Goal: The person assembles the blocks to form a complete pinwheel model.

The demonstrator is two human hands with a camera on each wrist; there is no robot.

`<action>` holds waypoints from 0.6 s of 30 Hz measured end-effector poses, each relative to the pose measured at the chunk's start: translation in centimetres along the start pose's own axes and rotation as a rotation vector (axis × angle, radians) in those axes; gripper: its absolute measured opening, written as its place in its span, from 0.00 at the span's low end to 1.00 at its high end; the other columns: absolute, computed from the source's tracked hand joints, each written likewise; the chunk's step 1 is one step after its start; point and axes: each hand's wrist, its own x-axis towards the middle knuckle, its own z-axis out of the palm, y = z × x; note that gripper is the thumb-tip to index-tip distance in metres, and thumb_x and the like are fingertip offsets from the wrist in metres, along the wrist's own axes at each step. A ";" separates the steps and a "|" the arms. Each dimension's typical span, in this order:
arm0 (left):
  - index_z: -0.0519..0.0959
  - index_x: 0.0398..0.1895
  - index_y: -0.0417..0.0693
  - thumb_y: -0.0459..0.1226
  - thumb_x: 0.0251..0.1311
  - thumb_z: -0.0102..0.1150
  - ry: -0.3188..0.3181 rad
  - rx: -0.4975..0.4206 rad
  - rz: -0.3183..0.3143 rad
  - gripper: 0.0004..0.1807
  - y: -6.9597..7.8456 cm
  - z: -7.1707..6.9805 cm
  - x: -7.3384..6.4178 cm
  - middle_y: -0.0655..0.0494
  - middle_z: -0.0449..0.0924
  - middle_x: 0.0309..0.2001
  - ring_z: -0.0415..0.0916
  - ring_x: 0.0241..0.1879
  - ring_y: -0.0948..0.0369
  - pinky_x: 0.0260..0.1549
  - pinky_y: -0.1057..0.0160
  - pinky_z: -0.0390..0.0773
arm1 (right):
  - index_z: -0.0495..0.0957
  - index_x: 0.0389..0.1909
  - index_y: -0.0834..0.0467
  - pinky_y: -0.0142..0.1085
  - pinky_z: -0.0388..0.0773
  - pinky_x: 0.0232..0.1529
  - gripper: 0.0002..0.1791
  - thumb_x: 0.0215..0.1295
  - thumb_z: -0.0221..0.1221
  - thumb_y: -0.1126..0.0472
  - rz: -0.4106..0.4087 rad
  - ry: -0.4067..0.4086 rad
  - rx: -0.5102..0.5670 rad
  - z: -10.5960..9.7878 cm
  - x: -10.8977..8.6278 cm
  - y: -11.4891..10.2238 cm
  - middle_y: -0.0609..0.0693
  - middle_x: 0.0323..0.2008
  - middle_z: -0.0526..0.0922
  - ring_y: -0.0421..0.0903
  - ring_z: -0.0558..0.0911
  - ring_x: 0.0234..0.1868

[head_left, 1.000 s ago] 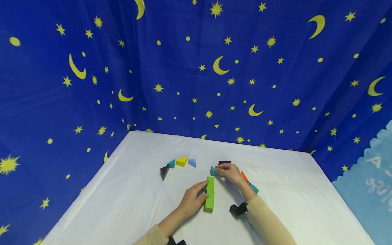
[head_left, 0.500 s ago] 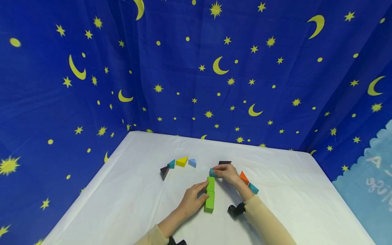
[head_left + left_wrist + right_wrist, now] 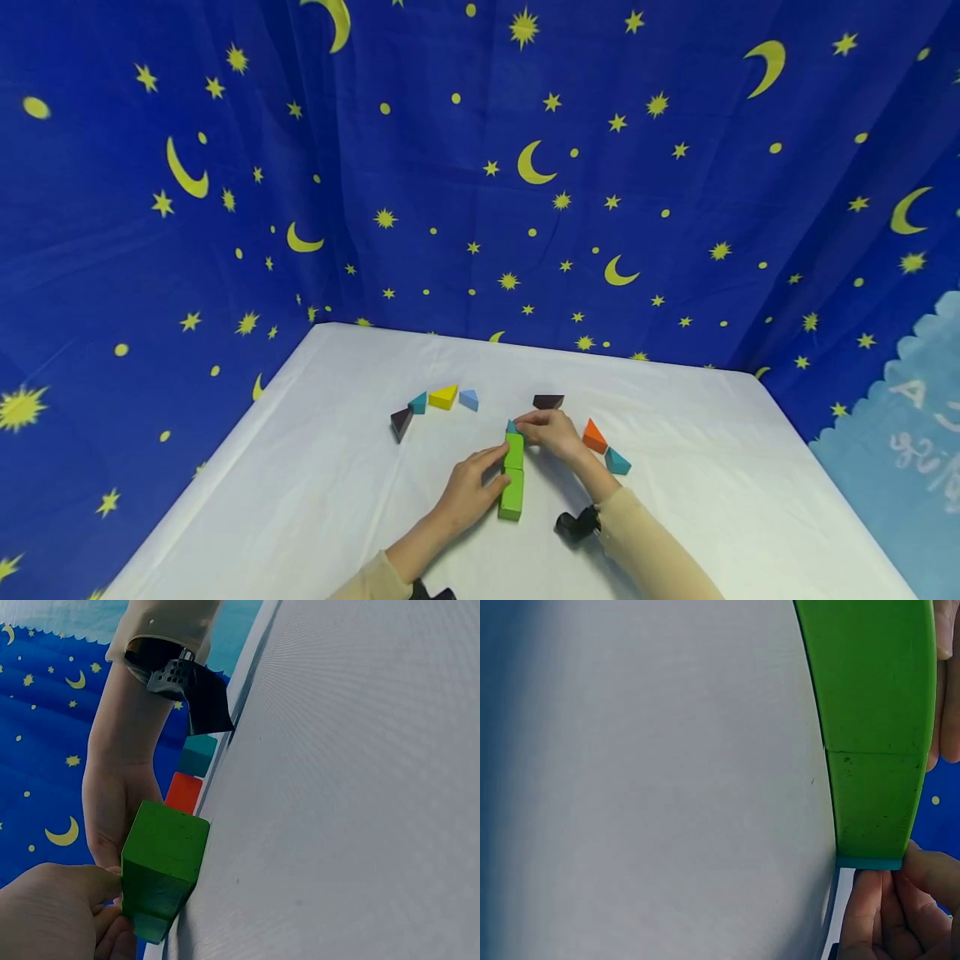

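Note:
Two green blocks, an upper green block (image 3: pixel 514 451) and a lower green block (image 3: pixel 512 497), lie end to end in a row on the white table. My left hand (image 3: pixel 465 492) rests along their left side, its fingertips and thumb touching them. At the far end of the row, my right hand (image 3: pixel 553 433) pinches a small teal triangular block (image 3: pixel 512 427). In the right wrist view, the teal block (image 3: pixel 870 864) shows as a thin strip against the green end, with fingertips and thumb around it. My right fingers partly hide it in the head view.
Back left on the table (image 3: pixel 330 467) lie a dark triangular block (image 3: pixel 401 423), a teal one (image 3: pixel 417 403), a yellow one (image 3: pixel 443 397) and a light blue one (image 3: pixel 468 400). Toward the right are a dark block (image 3: pixel 548 402), an orange triangle (image 3: pixel 594 437) and another teal one (image 3: pixel 618 461).
My right hand has moved left with the teal triangular block, from right of the row's far end onto that end. My left hand has stayed beside the green blocks.

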 end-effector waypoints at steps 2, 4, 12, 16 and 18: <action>0.71 0.60 0.35 0.32 0.60 0.60 -0.001 -0.001 -0.006 0.24 0.0 0.0 0.0 0.44 0.74 0.57 0.71 0.57 0.51 0.57 0.55 0.71 | 0.83 0.41 0.66 0.36 0.81 0.36 0.12 0.61 0.61 0.62 0.005 0.002 0.004 0.1 0.0 0.0 0.54 0.35 0.85 0.45 0.83 0.33; 0.71 0.60 0.35 0.32 0.60 0.59 -0.002 -0.009 -0.011 0.24 0.0 0.0 -0.1 0.44 0.74 0.57 0.71 0.57 0.52 0.57 0.55 0.71 | 0.82 0.41 0.67 0.36 0.81 0.36 0.12 0.62 0.61 0.63 0.011 0.005 0.019 0.2 0.0 0.0 0.55 0.35 0.85 0.46 0.83 0.33; 0.71 0.60 0.34 0.32 0.60 0.59 -0.001 -0.014 0.002 0.24 0.0 0.0 -0.2 0.45 0.74 0.58 0.71 0.58 0.51 0.57 0.55 0.71 | 0.81 0.42 0.69 0.42 0.82 0.38 0.12 0.62 0.61 0.64 -0.006 0.003 0.050 0.4 -0.2 -0.2 0.58 0.36 0.84 0.47 0.83 0.32; 0.70 0.61 0.34 0.31 0.61 0.59 -0.003 -0.013 0.001 0.24 0.1 0.0 -0.1 0.45 0.74 0.58 0.71 0.58 0.52 0.57 0.55 0.71 | 0.82 0.42 0.68 0.38 0.82 0.37 0.12 0.61 0.62 0.64 -0.013 -0.012 0.038 0.4 -0.2 -0.1 0.55 0.35 0.85 0.45 0.83 0.32; 0.70 0.61 0.34 0.31 0.61 0.58 -0.006 -0.013 -0.002 0.24 0.1 0.0 -0.1 0.45 0.73 0.58 0.70 0.58 0.52 0.57 0.55 0.71 | 0.82 0.42 0.67 0.37 0.81 0.36 0.13 0.60 0.63 0.63 -0.030 -0.018 0.022 0.3 -0.3 -0.2 0.54 0.35 0.84 0.44 0.82 0.33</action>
